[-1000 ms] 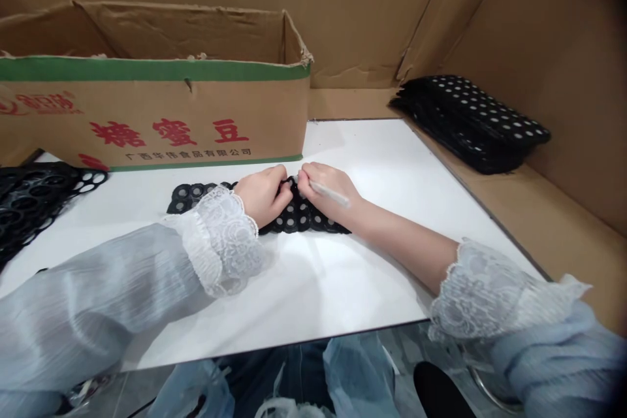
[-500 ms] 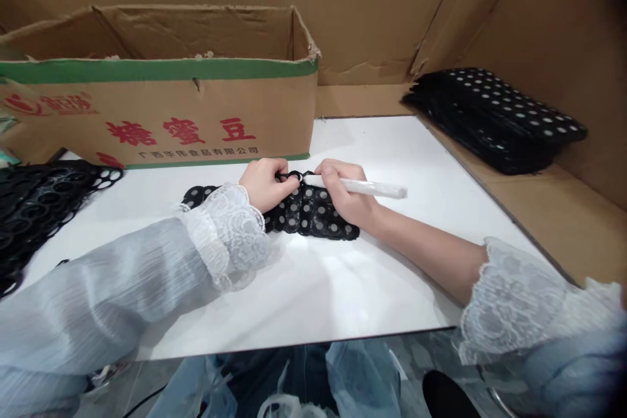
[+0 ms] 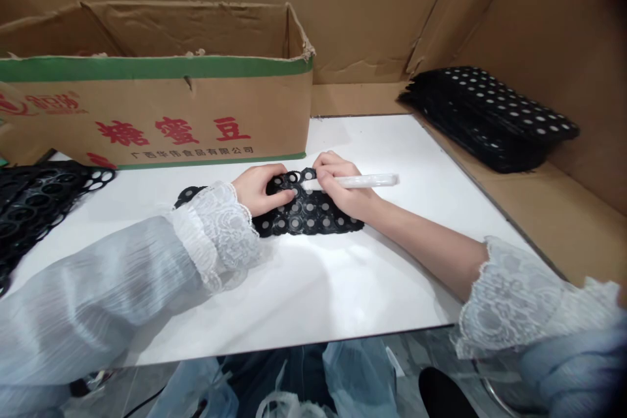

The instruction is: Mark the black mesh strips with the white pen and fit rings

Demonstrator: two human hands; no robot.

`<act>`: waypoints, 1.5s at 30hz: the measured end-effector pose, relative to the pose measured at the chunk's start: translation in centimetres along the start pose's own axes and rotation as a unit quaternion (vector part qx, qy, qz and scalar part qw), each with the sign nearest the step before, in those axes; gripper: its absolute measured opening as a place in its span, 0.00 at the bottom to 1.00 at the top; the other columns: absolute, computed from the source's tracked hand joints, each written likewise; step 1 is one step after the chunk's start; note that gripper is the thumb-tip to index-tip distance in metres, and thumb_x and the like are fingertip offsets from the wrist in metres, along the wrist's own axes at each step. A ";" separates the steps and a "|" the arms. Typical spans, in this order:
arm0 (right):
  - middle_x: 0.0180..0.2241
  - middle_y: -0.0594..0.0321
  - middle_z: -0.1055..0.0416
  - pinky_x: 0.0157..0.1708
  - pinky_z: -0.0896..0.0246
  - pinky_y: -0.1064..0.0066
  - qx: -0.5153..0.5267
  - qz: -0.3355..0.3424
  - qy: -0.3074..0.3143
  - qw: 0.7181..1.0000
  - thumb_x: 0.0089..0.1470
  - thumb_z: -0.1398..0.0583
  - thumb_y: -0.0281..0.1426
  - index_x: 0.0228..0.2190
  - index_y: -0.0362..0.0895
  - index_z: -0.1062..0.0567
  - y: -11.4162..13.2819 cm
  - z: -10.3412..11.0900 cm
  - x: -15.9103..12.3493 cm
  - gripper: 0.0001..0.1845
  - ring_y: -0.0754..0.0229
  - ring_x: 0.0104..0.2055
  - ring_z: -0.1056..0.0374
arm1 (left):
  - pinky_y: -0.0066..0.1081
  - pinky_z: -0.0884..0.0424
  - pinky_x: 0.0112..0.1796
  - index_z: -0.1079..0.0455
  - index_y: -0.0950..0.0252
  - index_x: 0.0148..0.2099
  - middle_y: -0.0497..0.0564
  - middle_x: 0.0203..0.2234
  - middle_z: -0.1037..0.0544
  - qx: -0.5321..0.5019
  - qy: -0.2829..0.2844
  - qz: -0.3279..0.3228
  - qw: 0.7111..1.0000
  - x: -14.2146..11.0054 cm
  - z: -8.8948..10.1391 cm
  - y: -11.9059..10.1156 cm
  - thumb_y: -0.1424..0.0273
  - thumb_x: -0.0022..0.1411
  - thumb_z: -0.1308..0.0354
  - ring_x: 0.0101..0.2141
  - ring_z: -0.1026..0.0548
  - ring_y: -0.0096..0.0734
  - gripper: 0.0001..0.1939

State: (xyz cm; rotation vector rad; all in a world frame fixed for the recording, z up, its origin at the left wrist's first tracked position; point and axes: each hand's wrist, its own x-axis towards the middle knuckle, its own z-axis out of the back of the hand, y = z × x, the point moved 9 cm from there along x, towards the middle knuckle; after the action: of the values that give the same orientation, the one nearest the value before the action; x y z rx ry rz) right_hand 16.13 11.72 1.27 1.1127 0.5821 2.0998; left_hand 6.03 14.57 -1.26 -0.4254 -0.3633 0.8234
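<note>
A black sheet of joined rings (image 3: 306, 214) lies flat on the white board (image 3: 304, 287). My left hand (image 3: 257, 188) rests on its left part, fingers curled and pressing the sheet down near its far edge. My right hand (image 3: 343, 192) is closed around a white pen-like stick (image 3: 360, 181), whose tip touches the sheet close to my left fingertips. My left sleeve hides the sheet's left end.
An open cardboard box (image 3: 157, 111) with a green band and red characters stands behind the sheet. A stack of black perforated sheets (image 3: 490, 117) lies at the right on a cardboard ledge. More black ring sheets (image 3: 34, 199) lie at the left edge. Cardboard walls enclose the space.
The stick in my right hand swung out to point right, its tip staying at the sheet. My left hand shifted slightly toward me and now lies flatter on the rings.
</note>
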 end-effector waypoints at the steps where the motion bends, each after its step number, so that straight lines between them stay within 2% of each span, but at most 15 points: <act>1: 0.25 0.62 0.41 0.36 0.46 0.67 0.007 -0.005 0.001 1.000 0.55 0.53 0.28 0.14 0.43 0.42 -0.1 0.0 0.0 0.18 0.62 0.34 0.42 | 0.27 0.40 0.29 0.37 0.66 0.31 0.45 0.22 0.34 0.014 0.011 -0.002 1.000 0.0 -0.1 -0.1 0.59 0.51 0.50 0.25 0.35 0.27 0.14; 4: 0.25 0.63 0.41 0.37 0.46 0.67 0.031 -0.027 0.006 0.999 0.54 0.53 0.27 0.13 0.43 0.43 -0.4 0.1 0.1 0.19 0.62 0.33 0.43 | 0.25 0.43 0.26 0.40 0.66 0.26 0.43 0.19 0.39 0.004 0.031 -0.007 0.999 0.2 -0.2 -0.1 0.60 0.51 0.50 0.22 0.39 0.24 0.13; 8: 0.25 0.63 0.41 0.35 0.46 0.68 0.050 -0.053 0.014 0.997 0.54 0.53 0.26 0.13 0.43 0.44 -0.9 -0.1 0.1 0.19 0.62 0.33 0.43 | 0.24 0.42 0.27 0.40 0.67 0.25 0.43 0.19 0.41 -0.089 0.053 -0.008 0.995 0.2 -0.5 0.1 0.61 0.51 0.49 0.24 0.39 0.23 0.13; 14: 0.25 0.61 0.42 0.35 0.47 0.65 -0.067 0.056 0.013 0.996 0.53 0.53 0.26 0.16 0.43 0.43 0.5 -0.5 0.1 0.16 0.61 0.32 0.46 | 0.24 0.43 0.27 0.42 0.67 0.21 0.43 0.19 0.41 -0.142 0.005 -0.002 0.990 0.0 0.0 0.0 0.64 0.49 0.46 0.24 0.40 0.22 0.13; 18: 0.26 0.61 0.42 0.35 0.47 0.64 -0.094 0.082 0.031 0.992 0.55 0.54 0.27 0.16 0.43 0.43 0.7 -0.7 -0.1 0.16 0.60 0.32 0.47 | 0.25 0.44 0.26 0.42 0.67 0.21 0.42 0.18 0.41 -0.157 -0.015 0.012 0.987 -0.2 0.2 -0.1 0.65 0.48 0.46 0.23 0.41 0.22 0.12; 23: 0.29 0.60 0.41 0.36 0.47 0.65 -0.184 0.063 0.055 0.979 0.56 0.55 0.29 0.18 0.43 0.40 0.8 -1.3 -0.2 0.16 0.60 0.34 0.47 | 0.25 0.43 0.27 0.40 0.67 0.23 0.43 0.18 0.40 -0.123 -0.058 0.013 0.991 -0.4 0.5 -0.2 0.64 0.48 0.48 0.24 0.40 0.22 0.11; 26: 0.31 0.58 0.40 0.36 0.48 0.64 -0.282 0.047 0.076 0.955 0.56 0.54 0.30 0.22 0.43 0.37 0.7 -2.3 0.0 0.14 0.58 0.35 0.47 | 0.25 0.45 0.26 0.43 0.66 0.21 0.42 0.16 0.43 -0.050 -0.098 0.008 0.994 -0.6 1.1 -0.7 0.65 0.48 0.49 0.22 0.42 0.21 0.11; 29: 0.30 0.58 0.40 0.36 0.48 0.64 -0.323 0.014 0.058 0.945 0.56 0.54 0.29 0.22 0.43 0.37 0.3 -2.2 0.3 0.13 0.57 0.36 0.46 | 0.25 0.48 0.23 0.47 0.65 0.20 0.42 0.15 0.45 0.041 -0.103 0.030 0.993 -0.6 1.5 -1.1 0.66 0.48 0.49 0.20 0.44 0.21 0.12; 32: 0.28 0.59 0.40 0.36 0.47 0.65 -0.273 0.025 0.037 0.961 0.55 0.53 0.29 0.20 0.43 0.38 0.3 -1.6 0.5 0.14 0.59 0.34 0.46 | 0.26 0.48 0.22 0.46 0.65 0.21 0.43 0.14 0.42 0.095 -0.082 0.054 0.991 -0.4 1.4 -1.1 0.63 0.49 0.50 0.19 0.43 0.22 0.12; 35: 0.23 0.62 0.42 0.34 0.46 0.67 -0.145 0.036 0.003 0.989 0.55 0.53 0.28 0.16 0.43 0.42 0.4 -0.4 0.4 0.16 0.62 0.30 0.45 | 0.26 0.47 0.23 0.43 0.65 0.21 0.44 0.15 0.40 0.119 -0.077 0.062 0.988 -0.1 1.4 -1.0 0.61 0.49 0.50 0.19 0.42 0.24 0.13; 37: 0.21 0.63 0.42 0.32 0.45 0.69 -0.062 0.012 -0.023 0.998 0.55 0.52 0.27 0.15 0.43 0.43 0.1 0.2 0.2 0.17 0.63 0.29 0.43 | 0.26 0.46 0.24 0.41 0.65 0.21 0.45 0.15 0.38 0.122 -0.079 0.074 0.987 0.0 1.4 -0.6 0.61 0.49 0.50 0.20 0.40 0.25 0.13; 41: 0.22 0.65 0.42 0.30 0.46 0.70 0.038 -0.042 -0.047 0.997 0.55 0.53 0.28 0.17 0.43 0.42 -0.3 0.3 0.0 0.16 0.65 0.27 0.43 | 0.27 0.45 0.23 0.40 0.65 0.21 0.46 0.15 0.38 0.128 -0.089 0.121 0.980 0.1 1.7 0.3 0.62 0.47 0.50 0.20 0.39 0.26 0.11; 45: 0.23 0.64 0.42 0.30 0.47 0.70 0.061 -0.050 -0.051 0.996 0.55 0.53 0.28 0.17 0.43 0.42 0.1 0.0 -0.2 0.16 0.65 0.27 0.43 | 0.27 0.46 0.23 0.40 0.65 0.20 0.46 0.15 0.38 0.131 -0.106 0.142 0.975 0.2 2.1 0.6 0.63 0.46 0.49 0.20 0.40 0.26 0.11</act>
State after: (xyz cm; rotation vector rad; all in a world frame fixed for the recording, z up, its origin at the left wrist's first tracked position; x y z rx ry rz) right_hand 16.22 11.49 1.21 1.2251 0.7108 1.9313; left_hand 4.82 15.57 0.22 -0.1432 -0.3904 1.1858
